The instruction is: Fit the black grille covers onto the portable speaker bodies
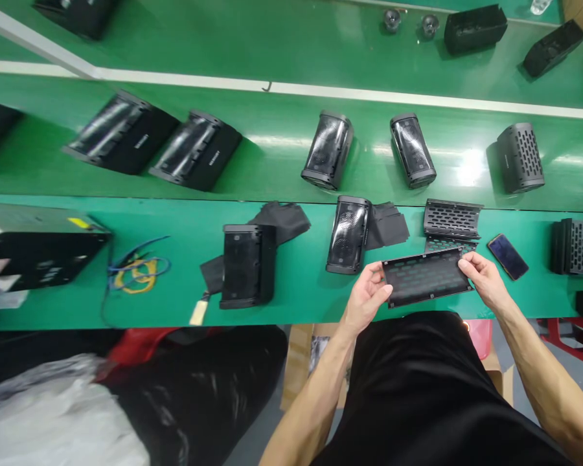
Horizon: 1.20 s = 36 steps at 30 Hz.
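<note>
Between my two hands I hold a black slotted grille panel (427, 279), its inner side up with dark mesh over the slots. My left hand (366, 296) pinches its left end, thumb on top. The right hand (483, 277) grips the upper right corner between thumb and fingers. Just beyond the panel lie more slotted grilles (451, 219), partly covered by it. A black speaker (348, 234) stands to the left, next to a stack of black mesh sheets (387, 226). Farther left is another black speaker (247, 265) with dark sheets (284, 221) behind it.
A phone (508, 256) lies right of my hand, and stacked grilles (578, 246) stand farther right. Several speakers (328, 150) sit on the green belt (272, 162) beyond the bench. At left are coiled cables (138, 273) and a boxy device (39, 249).
</note>
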Tool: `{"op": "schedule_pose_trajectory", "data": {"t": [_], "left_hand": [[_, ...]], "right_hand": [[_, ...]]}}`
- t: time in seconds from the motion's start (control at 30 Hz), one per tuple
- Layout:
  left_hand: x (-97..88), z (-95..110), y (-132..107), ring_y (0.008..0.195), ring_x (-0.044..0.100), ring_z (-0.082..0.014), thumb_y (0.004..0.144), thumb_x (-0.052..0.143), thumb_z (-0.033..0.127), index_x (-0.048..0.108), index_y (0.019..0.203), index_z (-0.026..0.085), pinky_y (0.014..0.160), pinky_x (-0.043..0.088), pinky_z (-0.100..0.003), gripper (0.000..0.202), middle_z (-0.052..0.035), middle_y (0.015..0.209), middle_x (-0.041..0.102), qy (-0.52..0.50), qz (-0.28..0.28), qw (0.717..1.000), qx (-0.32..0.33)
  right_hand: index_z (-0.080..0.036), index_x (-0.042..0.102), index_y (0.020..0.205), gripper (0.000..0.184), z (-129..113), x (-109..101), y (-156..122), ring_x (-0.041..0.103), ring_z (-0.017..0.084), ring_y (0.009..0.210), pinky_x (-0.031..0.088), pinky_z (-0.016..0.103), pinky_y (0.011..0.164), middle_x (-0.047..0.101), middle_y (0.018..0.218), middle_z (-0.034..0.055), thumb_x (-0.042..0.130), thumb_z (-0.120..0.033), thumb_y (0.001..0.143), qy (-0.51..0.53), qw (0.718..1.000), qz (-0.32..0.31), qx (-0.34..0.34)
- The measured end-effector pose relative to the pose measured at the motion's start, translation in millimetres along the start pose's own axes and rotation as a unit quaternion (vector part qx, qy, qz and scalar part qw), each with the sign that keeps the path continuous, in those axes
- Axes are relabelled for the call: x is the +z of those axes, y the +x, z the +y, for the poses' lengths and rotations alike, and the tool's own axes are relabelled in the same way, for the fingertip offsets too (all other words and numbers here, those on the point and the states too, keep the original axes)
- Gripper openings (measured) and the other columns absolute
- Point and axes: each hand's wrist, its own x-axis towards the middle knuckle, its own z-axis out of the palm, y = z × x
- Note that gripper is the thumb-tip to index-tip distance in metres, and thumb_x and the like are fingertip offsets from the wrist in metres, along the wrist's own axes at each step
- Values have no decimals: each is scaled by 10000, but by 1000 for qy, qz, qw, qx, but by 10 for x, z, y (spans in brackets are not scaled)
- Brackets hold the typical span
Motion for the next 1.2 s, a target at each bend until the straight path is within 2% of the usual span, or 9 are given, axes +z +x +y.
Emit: {"op": "schedule_pose_trajectory", "data": {"t": [0.23,0.4,0.5,0.63,0.77,0.9,1.03,1.13,1.2], "left_hand": [[9,6,83,1013,757,-230,821,914,447,598,1306,223,920,608,-371,621,-113,1178,765,0,8,1000,6],[66,43,138,1000,752,-219,798,933,435,605,1285,222,944,602,-379,624,-97,1139,766,-11,22,1000,5],[95,93,132,909,734,-185,781,945,426,620,1266,222,850,600,-318,619,-76,1095,763,-26,30,999,-3],[71,156,161,699,667,-137,821,893,512,665,1178,218,604,529,-231,515,-26,946,737,-94,44,993,-54],[36,151,401,639,689,-184,881,740,727,708,974,188,591,555,-289,548,-32,778,723,-202,34,965,-166],[74,80,777,748,768,-225,900,751,697,748,970,121,729,594,-311,580,-113,888,811,-266,-43,917,-295],[95,60,997,832,809,-333,892,702,766,730,1229,57,712,601,-375,786,-202,1046,837,-272,-206,861,-376],[81,103,1009,836,811,-414,884,630,833,687,1310,36,622,595,-416,905,-244,1072,830,-272,-291,830,-391],[78,144,984,801,808,-411,908,618,798,688,1293,40,610,596,-422,853,-234,1028,834,-285,-280,839,-369]], "right_hand": [[-230,607,763,588,-37,6,112,399,125,588,334,268,564,519,647,-44,873,-753,738,16,1000,-5,16],[-230,609,772,583,-66,0,181,421,134,606,348,271,586,538,667,-36,857,-757,753,-5,1000,-3,16],[-236,605,779,580,-98,9,202,421,144,605,358,282,594,544,674,-30,835,-769,766,-20,1000,-5,13],[-246,571,756,611,-176,39,232,386,140,566,341,284,562,515,633,-37,847,-790,722,0,999,-13,38],[-244,539,721,627,-314,82,292,363,126,538,319,273,535,490,605,-47,906,-749,668,42,995,-43,79],[-229,550,697,629,-474,154,421,371,114,543,296,260,543,499,605,-45,940,-719,645,39,991,-83,94],[-212,587,690,643,-641,238,621,375,109,549,285,259,553,517,593,-38,933,-751,638,-13,990,-111,82],[-208,627,717,645,-762,298,763,421,123,566,318,268,569,579,615,-20,909,-785,649,-60,987,-130,70],[-208,642,731,640,-806,339,823,449,129,576,340,270,579,609,632,-14,901,-788,663,-83,984,-145,69]]}}
